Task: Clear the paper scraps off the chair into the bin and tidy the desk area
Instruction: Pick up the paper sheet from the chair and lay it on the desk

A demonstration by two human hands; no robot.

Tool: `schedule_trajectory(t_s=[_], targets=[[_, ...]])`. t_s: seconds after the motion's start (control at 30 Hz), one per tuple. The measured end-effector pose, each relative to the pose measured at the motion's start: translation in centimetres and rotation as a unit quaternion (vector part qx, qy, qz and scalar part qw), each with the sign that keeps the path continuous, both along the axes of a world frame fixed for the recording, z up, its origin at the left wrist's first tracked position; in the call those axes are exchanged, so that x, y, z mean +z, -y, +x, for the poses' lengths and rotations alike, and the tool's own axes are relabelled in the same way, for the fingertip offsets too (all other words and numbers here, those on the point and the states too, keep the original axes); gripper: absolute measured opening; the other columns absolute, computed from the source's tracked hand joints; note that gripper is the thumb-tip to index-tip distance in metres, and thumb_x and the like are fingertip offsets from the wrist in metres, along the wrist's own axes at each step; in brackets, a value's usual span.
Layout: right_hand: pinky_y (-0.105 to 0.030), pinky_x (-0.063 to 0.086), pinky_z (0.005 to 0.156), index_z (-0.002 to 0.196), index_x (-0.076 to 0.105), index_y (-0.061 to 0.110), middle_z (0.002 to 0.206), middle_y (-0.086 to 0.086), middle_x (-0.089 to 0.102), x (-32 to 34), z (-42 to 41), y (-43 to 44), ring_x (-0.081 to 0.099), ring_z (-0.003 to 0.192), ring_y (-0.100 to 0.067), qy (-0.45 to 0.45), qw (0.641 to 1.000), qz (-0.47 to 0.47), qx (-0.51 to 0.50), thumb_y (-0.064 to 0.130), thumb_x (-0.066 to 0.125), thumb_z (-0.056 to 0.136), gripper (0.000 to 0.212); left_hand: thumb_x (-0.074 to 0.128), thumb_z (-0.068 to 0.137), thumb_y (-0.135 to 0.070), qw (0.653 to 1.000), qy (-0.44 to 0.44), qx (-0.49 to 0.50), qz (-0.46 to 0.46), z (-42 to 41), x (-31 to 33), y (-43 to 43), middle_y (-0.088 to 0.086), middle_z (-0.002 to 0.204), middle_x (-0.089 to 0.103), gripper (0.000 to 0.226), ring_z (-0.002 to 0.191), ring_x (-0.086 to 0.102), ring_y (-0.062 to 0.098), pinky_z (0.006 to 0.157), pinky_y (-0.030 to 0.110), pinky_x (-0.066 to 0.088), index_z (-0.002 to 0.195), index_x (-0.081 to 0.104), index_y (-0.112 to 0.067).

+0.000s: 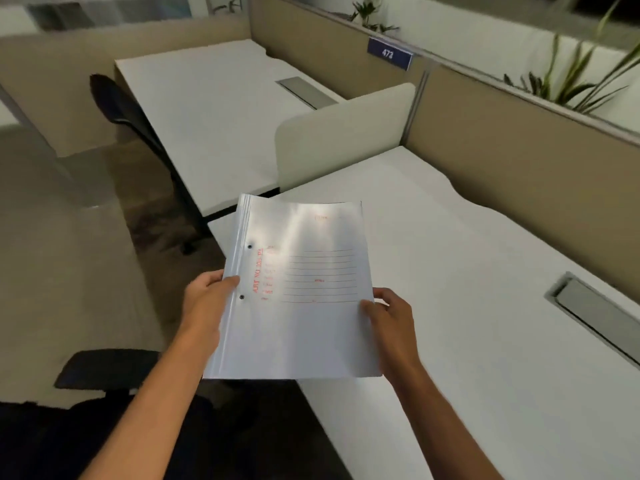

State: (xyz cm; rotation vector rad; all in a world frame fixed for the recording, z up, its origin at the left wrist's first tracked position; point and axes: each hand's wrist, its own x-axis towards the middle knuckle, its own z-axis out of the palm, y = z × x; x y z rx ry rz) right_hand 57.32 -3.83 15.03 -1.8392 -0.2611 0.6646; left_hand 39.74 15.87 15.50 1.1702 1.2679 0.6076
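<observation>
A white file folder (304, 306) with red printed lines and two punch holes on its left edge is held flat in front of me, over the near corner of the white desk (467, 306). My left hand (207, 299) grips its left edge and my right hand (391, 317) grips its right edge. The armrest of a black office chair (104, 368) shows at lower left, below my left arm. No paper scraps and no bin are in view.
A second white desk (214, 109) stands beyond a low cream divider (343, 133), with another black chair (117, 102) at its left. Beige partitions (519, 133) carry a blue sign 473 (389, 53). Grey cable hatches (595, 317) sit in both desks. Plants (571, 77) stand behind.
</observation>
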Motion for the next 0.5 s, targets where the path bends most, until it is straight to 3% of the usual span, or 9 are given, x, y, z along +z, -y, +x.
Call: schedule_trajectory(t_s=[0.07,0.17,0.27,0.37,0.5], targets=[[-0.03,0.052,0.068,0.098,0.072,0.023,0.085,0.007,0.077,0.6,2.2,0.6,0.07,0.08,-0.016,-0.005,0.999,0.003,-0.039,0.011,0.057,0.088,0.022,0.065,0.094,-0.019,0.999,0.004,-0.033,0.003,3.7,0.7,-0.7,0.015,0.104,0.072,0.021,0.089,0.071,0.034,0.071,0.041,0.058,0.114,0.067,-0.013],[-0.034,0.054,0.068,0.095,0.071,0.023,0.085,0.003,0.076,1.1,4.8,1.0,0.071,0.08,-0.021,-0.005,0.996,0.002,-0.084,0.01,0.057,0.087,0.021,0.062,0.095,-0.018,0.997,-0.003,-0.083,0.005,8.7,1.4,-2.0,0.017,0.116,0.067,0.026,0.105,0.066,0.036,0.094,0.051,0.055,0.12,0.065,-0.012],[-0.043,0.059,0.075,0.094,0.07,0.024,0.089,0.003,0.076,1.2,7.5,0.6,0.072,0.084,-0.024,-0.007,0.992,0.006,-0.129,0.011,0.056,0.087,0.02,0.063,0.094,-0.014,0.993,-0.001,-0.121,0.009,13.8,1.9,-3.7,0.012,0.108,0.068,0.016,0.091,0.064,0.027,0.078,0.036,0.053,0.108,0.067,-0.017],[-0.047,0.06,0.079,0.095,0.07,0.024,0.091,0.0,0.077,0.7,10.6,-0.5,0.073,0.087,-0.027,-0.016,0.984,0.024,-0.174,0.011,0.056,0.088,0.02,0.067,0.091,-0.013,0.987,0.003,-0.162,0.021,19.0,2.0,-5.9,0.008,0.108,0.07,0.016,0.097,0.065,0.027,0.083,0.035,0.052,0.106,0.07,-0.017],[-0.053,0.06,0.081,0.093,0.071,0.018,0.088,-0.007,0.077,-0.8,14.6,-2.6,0.074,0.088,-0.034,-0.039,0.967,0.051,-0.248,0.006,0.059,0.088,0.018,0.073,0.088,-0.013,0.976,0.003,-0.217,0.033,25.9,1.4,-9.3,0.003,0.099,0.074,0.014,0.087,0.067,0.019,0.075,0.029,0.048,0.101,0.074,-0.018]])
